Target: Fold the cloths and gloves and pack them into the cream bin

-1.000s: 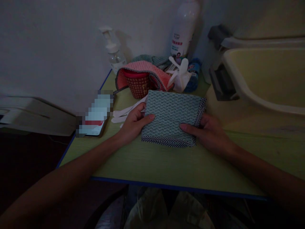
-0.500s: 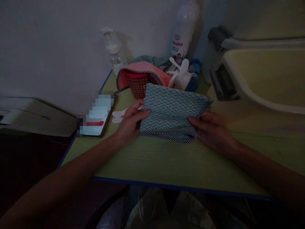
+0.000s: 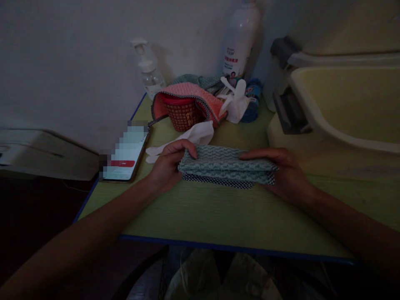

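Clamped by our left hand (image 3: 168, 166) and right hand (image 3: 283, 171) at its two ends, the folded teal cloth (image 3: 226, 164) is over the green table (image 3: 200, 216). We judge it light, soft and floppy, not fragile, best pinched through all its layers at either end.

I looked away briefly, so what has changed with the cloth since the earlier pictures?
The teal textured cloth with checked edging was a broad rectangle; its far edge has dropped and it is now folded into a narrow strip. The left hand and right hand still grip its ends. The dark red patterned cup and lit phone stayed put.
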The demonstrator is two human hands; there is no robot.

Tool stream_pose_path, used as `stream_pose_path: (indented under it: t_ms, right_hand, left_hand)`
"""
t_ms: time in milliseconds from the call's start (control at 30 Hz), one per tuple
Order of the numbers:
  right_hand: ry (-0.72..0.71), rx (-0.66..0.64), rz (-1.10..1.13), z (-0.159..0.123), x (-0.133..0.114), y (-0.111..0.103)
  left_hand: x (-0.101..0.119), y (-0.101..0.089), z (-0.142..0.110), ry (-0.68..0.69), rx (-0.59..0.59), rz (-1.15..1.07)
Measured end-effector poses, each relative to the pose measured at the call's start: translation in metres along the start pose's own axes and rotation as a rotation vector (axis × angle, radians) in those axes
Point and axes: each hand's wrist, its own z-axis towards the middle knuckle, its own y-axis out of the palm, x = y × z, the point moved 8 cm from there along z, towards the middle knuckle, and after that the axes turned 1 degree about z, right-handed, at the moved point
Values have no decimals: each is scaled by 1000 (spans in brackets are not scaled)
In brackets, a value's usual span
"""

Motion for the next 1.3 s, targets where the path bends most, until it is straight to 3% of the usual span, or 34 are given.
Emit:
stream_pose_path:
  t_ms: [100, 433, 567, 833, 967, 1300]
  right_hand:
    - [-14, -22, 106, 0, -3, 4]
    - [-36, -4, 0, -2, -1, 0]
    - [-61, 17, -25, -3, -6, -3]
    - [-164, 127, -419, -5, -15, 3]
    - [-193, 165, -440, -8, -15, 1]
    - [-107, 201, -278, -4, -3, -10]
  left_hand:
    - [1, 0, 0, -1, 8, -6]
    - [1, -2, -1, 12, 8, 94]
    - [10, 1, -2, 133, -11, 249]
    - [19, 3, -4, 364, 56, 583]
    - [19, 2, -3, 400, 36, 519]
    - [10, -7, 0, 267, 64, 277]
